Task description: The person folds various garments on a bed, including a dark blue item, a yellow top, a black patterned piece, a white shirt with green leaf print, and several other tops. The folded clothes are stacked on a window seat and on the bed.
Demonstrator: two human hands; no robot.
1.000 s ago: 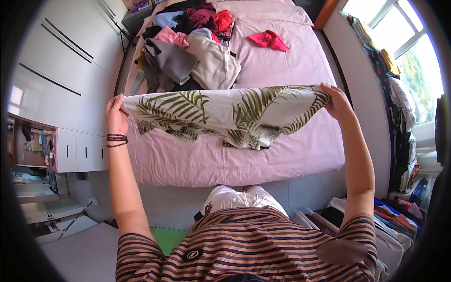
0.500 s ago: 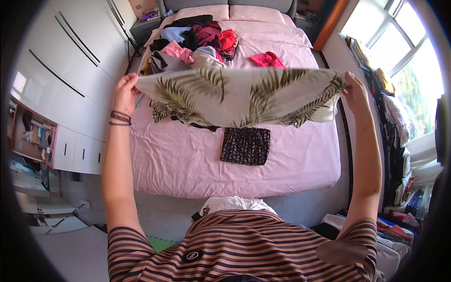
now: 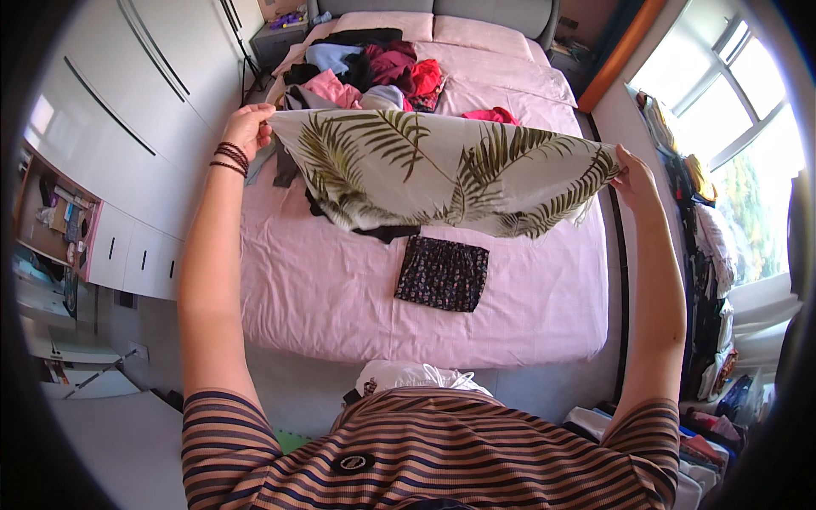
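Note:
A white cloth with green palm leaves [image 3: 442,170] is stretched wide above the bed, its lower edge hanging in a curve. Whether it is a scarf or a garment I cannot tell. My left hand [image 3: 248,127], with dark beaded bracelets on the wrist, pinches its upper left corner. At the upper right corner my right hand [image 3: 633,174] grips it, slightly lower than the left. Below the cloth a dark floral-print garment [image 3: 442,274], gathered along its top, lies flat on the pink bed sheet [image 3: 323,297]. A black garment [image 3: 387,233] shows partly from behind the cloth.
Mixed clothes [image 3: 374,68] are heaped on the bed's far left, with a red garment [image 3: 490,115] to their right. White wardrobes [image 3: 110,110] line the left, with an open drawer [image 3: 55,212]. More clothes [image 3: 710,246] lie along the window side; a stuffed bin [image 3: 680,450] stands lower right.
The leaf-print cloth now hangs fuller and smoother. Its right end has dropped, leaving it tilted, and my right hand is lower. The view has turned slightly.

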